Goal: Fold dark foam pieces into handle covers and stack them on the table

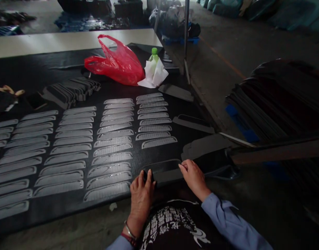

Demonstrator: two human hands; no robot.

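Observation:
At the table's front edge lies a dark grey strip-shaped piece (166,171) with a rounded upper edge and a thin outline. My left hand (141,190) rests at its left end, fingers stretched out and pressing down. Something black shows at those fingertips, too dark to make out. My right hand (193,176) pinches the piece's right end between thumb and forefinger. Just beyond the right hand, a fanned stack of plain dark grey pieces (207,147) lies at the table corner. To the left, columns of similar pieces (111,170) with shiny, wet-looking curved edges cover the black tabletop (58,205).
Farther back are a red plastic bag (120,64), a green-capped bottle (154,53) with white paper (153,74), and a bundle of grey pieces (71,91). A metal bar (279,149) juts out at right. Dark sheets (279,100) are piled on a blue pallet (240,121).

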